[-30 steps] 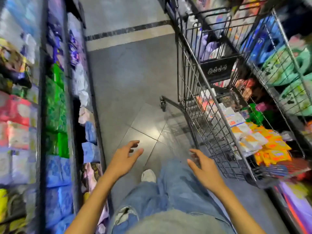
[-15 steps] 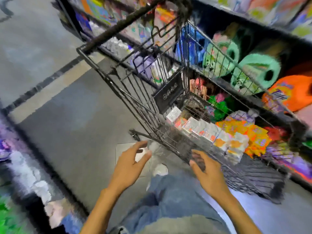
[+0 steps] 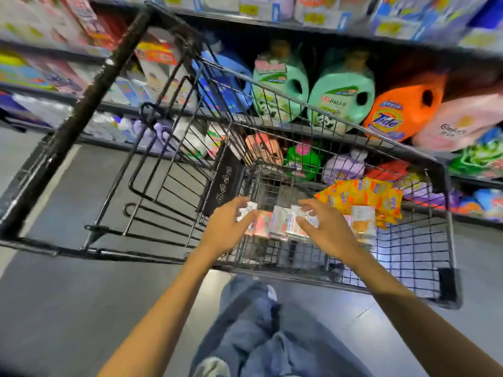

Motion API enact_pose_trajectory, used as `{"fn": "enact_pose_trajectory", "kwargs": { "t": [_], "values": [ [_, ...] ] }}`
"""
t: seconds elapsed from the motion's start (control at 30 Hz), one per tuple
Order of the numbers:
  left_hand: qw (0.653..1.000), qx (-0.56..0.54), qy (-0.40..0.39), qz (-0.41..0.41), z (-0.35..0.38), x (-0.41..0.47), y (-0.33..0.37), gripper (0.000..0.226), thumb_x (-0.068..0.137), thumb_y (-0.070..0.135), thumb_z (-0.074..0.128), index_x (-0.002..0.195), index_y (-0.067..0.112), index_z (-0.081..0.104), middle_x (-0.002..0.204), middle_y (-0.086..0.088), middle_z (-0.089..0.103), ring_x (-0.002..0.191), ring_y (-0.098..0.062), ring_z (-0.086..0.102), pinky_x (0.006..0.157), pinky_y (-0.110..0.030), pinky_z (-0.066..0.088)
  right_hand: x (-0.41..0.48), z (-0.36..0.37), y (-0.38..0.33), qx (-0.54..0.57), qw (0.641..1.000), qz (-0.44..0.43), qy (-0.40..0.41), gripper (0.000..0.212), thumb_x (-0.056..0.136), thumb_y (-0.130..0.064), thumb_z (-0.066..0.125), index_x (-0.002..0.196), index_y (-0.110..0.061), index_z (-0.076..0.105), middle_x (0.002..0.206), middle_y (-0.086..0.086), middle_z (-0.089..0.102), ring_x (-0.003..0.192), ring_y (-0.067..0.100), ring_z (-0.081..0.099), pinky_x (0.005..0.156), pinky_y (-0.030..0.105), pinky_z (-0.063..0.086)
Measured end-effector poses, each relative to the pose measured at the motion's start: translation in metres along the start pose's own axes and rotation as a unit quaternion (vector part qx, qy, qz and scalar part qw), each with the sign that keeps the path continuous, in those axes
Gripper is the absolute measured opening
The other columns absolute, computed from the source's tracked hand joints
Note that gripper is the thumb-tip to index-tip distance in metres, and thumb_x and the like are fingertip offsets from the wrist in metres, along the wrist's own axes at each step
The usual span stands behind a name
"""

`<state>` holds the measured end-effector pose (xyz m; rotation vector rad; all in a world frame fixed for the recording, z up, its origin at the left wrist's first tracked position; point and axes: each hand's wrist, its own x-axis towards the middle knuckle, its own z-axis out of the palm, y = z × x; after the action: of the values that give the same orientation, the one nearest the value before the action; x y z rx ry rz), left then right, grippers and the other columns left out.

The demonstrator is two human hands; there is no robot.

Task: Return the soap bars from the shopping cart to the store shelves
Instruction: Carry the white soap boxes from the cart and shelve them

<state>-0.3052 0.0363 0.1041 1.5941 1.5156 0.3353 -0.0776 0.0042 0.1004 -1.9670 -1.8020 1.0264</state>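
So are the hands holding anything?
Cannot tell for sure. The left hand touches the left end of the row of soap bars in the shopping cart; the right hand touches bars farther right.

The row of small white and pink wrapped soap bars is covered at both ends by the left hand and the right hand. Whether the bars are gripped or merely neared cannot be told, and their print is too blurred to be read. The thick handle bar of the black wire shopping cart is smeared by motion, as are the red and white boxes on the upper left shelves. The pale pink pouch is cut off by the right edge.
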Motion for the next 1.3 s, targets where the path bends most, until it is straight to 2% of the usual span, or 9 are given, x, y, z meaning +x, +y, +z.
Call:
{"fn": "enact_pose_trajectory", "kwargs": {
  "t": [0.17, 0.33, 0.47, 0.63, 0.73, 0.9, 1.1, 1.2, 1.3],
  "values": [
    [0.992, 0.057, -0.06, -0.093, 0.017, 0.077, -0.039, 0.052, 0.091, 0.041, 0.055, 0.134, 0.011, 0.05, 0.13, -0.007, 0.058, 0.113, -0.027, 0.058, 0.096, -0.034, 0.045, 0.061, 0.023, 0.004, -0.057, 0.995, 0.035, -0.073, 0.046, 0.091, -0.032, 0.059, 0.133, -0.017, 0.048, 0.128, 0.005, 0.057, 0.116, 0.024, 0.053, 0.093, 0.033, 0.042],
    [0.982, 0.064, -0.056, -0.169, 0.058, 0.127, -0.087, 0.042, 0.089, 0.033, 0.061, 0.122, 0.007, 0.059, 0.112, -0.015, 0.066, 0.104, -0.032, 0.062, 0.085, -0.035, 0.047, 0.135, 0.062, 0.031, -0.156, 0.971, 0.069, -0.166, 0.062, 0.087, -0.035, 0.063, 0.141, -0.017, 0.039, 0.142, 0.006, 0.046, 0.128, 0.026, 0.045, 0.098, 0.033, 0.039],
    [0.981, 0.066, -0.04, -0.179, 0.099, 0.156, -0.118, 0.054, 0.085, 0.035, 0.063, 0.128, 0.006, 0.05, 0.125, -0.014, 0.054, 0.114, -0.03, 0.053, 0.093, -0.039, 0.044, 0.177, 0.097, 0.064, -0.218, 0.942, 0.073, -0.243, 0.074, 0.086, -0.038, 0.065, 0.145, -0.013, 0.03, 0.15, 0.006, 0.035, 0.136, 0.023, 0.035, 0.108, 0.035, 0.034],
    [0.979, 0.064, -0.005, -0.191, 0.137, 0.179, -0.137, 0.071, 0.09, 0.038, 0.055, 0.145, 0.003, 0.028, 0.147, -0.018, 0.035, 0.134, -0.032, 0.035, 0.109, -0.038, 0.03, 0.207, 0.129, 0.097, -0.272, 0.915, 0.096, -0.281, 0.078, 0.077, -0.044, 0.073, 0.14, -0.016, 0.035, 0.135, 0.012, 0.05, 0.124, 0.03, 0.048, 0.097, 0.038, 0.042],
    [0.98, 0.067, 0.002, -0.19, 0.15, 0.186, -0.151, 0.084, 0.088, 0.038, 0.058, 0.15, 0.007, 0.011, 0.15, -0.014, 0.031, 0.133, -0.031, 0.037, 0.105, -0.037, 0.035, 0.219, 0.136, 0.11, -0.264, 0.899, 0.136, -0.321, 0.078, 0.076, -0.044, 0.074, 0.14, -0.018, 0.038, 0.131, 0.013, 0.053, 0.122, 0.032, 0.049, 0.097, 0.039, 0.042],
    [0.983, 0.083, 0.019, -0.165, 0.155, 0.193, -0.161, 0.084, 0.084, 0.026, 0.069, 0.149, 0.012, 0.018, 0.15, -0.006, 0.033, 0.131, -0.024, 0.039, 0.099, -0.027, 0.031, 0.239, 0.141, 0.122, -0.253, 0.877, 0.178, -0.367, 0.078, 0.063, -0.056, 0.078, 0.122, -0.01, 0.055, 0.118, 0.013, 0.059, 0.109, 0.034, 0.056, 0.084, 0.038, 0.044],
    [0.981, 0.098, 0.016, -0.164, 0.156, 0.201, -0.157, 0.076, 0.074, 0.024, 0.077, 0.137, 0.015, 0.036, 0.128, -0.001, 0.055, 0.11, -0.022, 0.057, 0.087, -0.036, 0.051, 0.235, 0.137, 0.125, -0.14, 0.918, 0.199, -0.313, 0.063, 0.066, -0.043, 0.081, 0.118, -0.015, 0.059, 0.115, 0.007, 0.062, 0.104, 0.027, 0.058, 0.084, 0.034, 0.045],
    [0.981, 0.07, 0.019, -0.181, 0.153, 0.203, -0.154, 0.078, 0.07, 0.018, 0.08, 0.136, 0.014, 0.039, 0.122, -0.001, 0.059, 0.108, -0.02, 0.057, 0.091, -0.031, 0.049, 0.232, 0.133, 0.121, -0.104, 0.937, 0.193, -0.27, 0.072, 0.074, -0.04, 0.075, 0.135, -0.012, 0.048, 0.132, 0.01, 0.053, 0.117, 0.03, 0.051, 0.099, 0.043, 0.044],
    [0.982, 0.07, 0.002, -0.173, 0.144, 0.203, -0.143, 0.078, 0.07, 0.03, 0.081, 0.133, 0.01, 0.04, 0.119, -0.005, 0.061, 0.104, -0.023, 0.059, 0.089, -0.035, 0.049, 0.225, 0.121, 0.111, -0.067, 0.962, 0.206, -0.163, 0.07, 0.074, -0.037, 0.077, 0.134, -0.015, 0.048, 0.128, 0.009, 0.057, 0.114, 0.029, 0.054, 0.096, 0.041, 0.046]
  ]
}}
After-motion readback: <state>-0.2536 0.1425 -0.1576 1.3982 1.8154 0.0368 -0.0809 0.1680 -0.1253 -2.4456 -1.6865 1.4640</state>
